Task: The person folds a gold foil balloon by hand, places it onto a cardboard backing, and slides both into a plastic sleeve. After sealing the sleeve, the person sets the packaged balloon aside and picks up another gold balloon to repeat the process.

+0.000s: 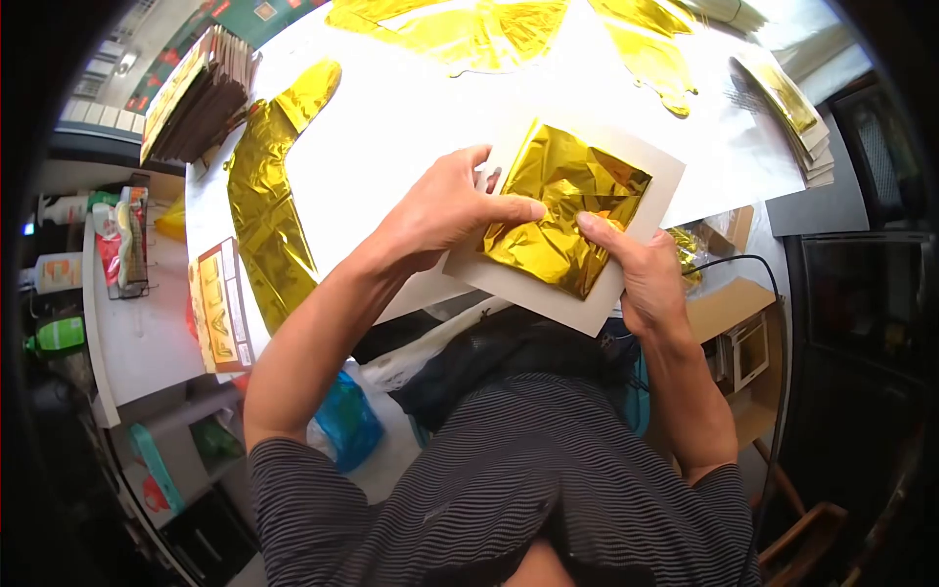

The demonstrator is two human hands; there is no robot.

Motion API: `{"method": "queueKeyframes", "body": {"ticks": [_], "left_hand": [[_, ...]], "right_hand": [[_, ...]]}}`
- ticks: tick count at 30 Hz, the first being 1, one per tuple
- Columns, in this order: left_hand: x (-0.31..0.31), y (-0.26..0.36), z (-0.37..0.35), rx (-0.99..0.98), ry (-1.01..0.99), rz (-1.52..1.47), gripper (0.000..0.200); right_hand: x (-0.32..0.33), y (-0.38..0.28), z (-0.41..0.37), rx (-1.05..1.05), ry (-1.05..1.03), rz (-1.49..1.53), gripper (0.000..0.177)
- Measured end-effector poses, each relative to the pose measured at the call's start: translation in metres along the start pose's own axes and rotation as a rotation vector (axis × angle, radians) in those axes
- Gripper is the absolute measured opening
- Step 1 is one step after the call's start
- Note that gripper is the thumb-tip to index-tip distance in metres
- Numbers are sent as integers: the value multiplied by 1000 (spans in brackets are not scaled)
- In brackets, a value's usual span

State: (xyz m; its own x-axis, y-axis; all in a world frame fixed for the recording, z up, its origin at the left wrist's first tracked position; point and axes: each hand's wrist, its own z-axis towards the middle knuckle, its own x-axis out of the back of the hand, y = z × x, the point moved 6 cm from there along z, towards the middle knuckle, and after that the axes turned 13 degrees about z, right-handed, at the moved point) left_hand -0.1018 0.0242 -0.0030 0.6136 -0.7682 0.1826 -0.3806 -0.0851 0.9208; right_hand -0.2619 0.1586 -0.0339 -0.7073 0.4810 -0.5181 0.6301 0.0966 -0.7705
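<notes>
You hold the folded gold foil point(577, 186) on a white card point(558, 303), raised over the near edge of the white table point(391, 127). The foil sits askew: one corner points to the table's far side, the opposite one back at you. It's nearly square, so its long axis is hard to tell. Your left hand point(445, 210) is partly closed, thumb on the foil, fingers round the card's edge; your right hand point(653, 274) pinches likewise, its fingers hidden underneath.
</notes>
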Motion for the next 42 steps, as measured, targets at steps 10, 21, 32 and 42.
{"method": "queueKeyframes", "body": {"ticks": [10,21,32,42], "left_hand": [[-2,-2,-4,-17,-48,276,61],[-6,17,2,32,-40,152,64],[-33,85,74,-244,10,441,30],[-183,138,178,-1116,196,1060,23]], "right_hand": [[3,-4,-1,70,73,100,40],[12,-5,-4,108,59,179,39],[78,-36,-23,345,168,187,35],[161,-43,-98,440,360,55,29]]}}
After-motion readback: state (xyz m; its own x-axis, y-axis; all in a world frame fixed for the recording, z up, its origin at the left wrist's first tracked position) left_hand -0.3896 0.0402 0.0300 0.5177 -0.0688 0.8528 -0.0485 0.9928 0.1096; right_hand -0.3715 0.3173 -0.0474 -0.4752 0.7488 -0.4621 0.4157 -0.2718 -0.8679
